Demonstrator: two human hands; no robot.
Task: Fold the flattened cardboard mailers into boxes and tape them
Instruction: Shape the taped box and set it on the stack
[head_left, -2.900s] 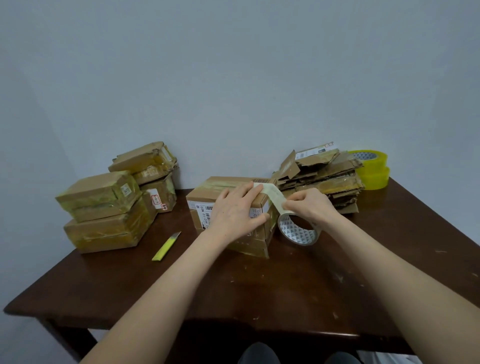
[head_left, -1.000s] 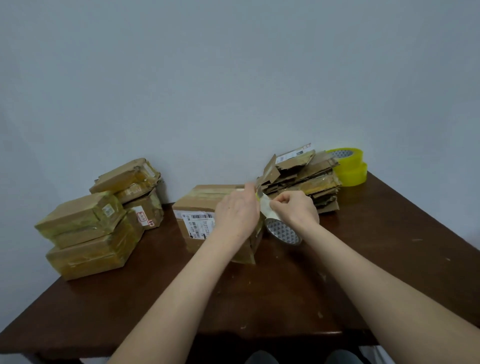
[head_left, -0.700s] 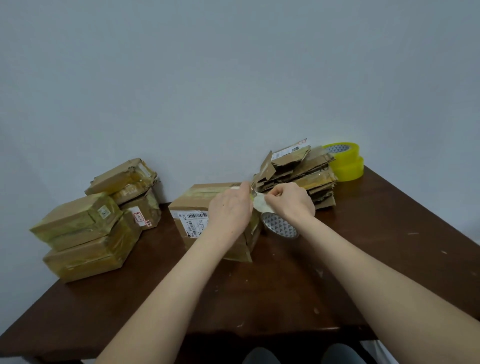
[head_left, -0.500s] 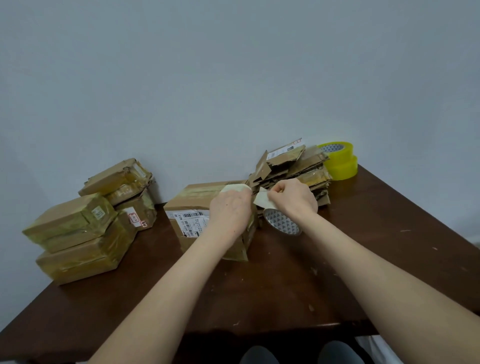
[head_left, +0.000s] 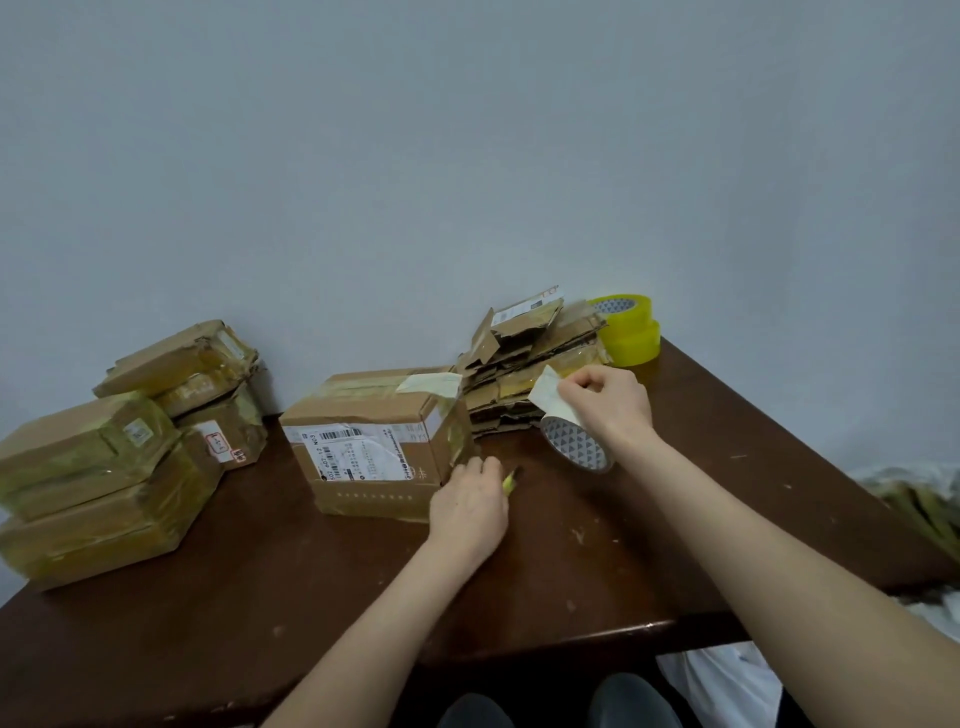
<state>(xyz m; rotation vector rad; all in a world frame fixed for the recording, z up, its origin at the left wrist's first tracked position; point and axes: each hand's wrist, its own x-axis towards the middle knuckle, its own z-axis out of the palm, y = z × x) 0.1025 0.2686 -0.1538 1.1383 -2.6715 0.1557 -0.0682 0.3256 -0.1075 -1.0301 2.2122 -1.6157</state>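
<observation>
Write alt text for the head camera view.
A right hand pinches the loose end of a tape roll beside a taped cardboard box, while the left hand holds a yellow cutter on the table. Flattened mailers lie behind.

Dim, even indoor light, soft shadows, slightly soft focus, wide-angle bending at the edges

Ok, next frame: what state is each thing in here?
middle box: closed, tape strip across top
tape roll: detached from the box, tilted
right hand: pinches the roll's free end
left hand: grips the cutter beside the box
flattened mailers: stacked, unfolded
finished boxes: taped, piled at left
spare yellow rolls: stacked, untouched
</observation>
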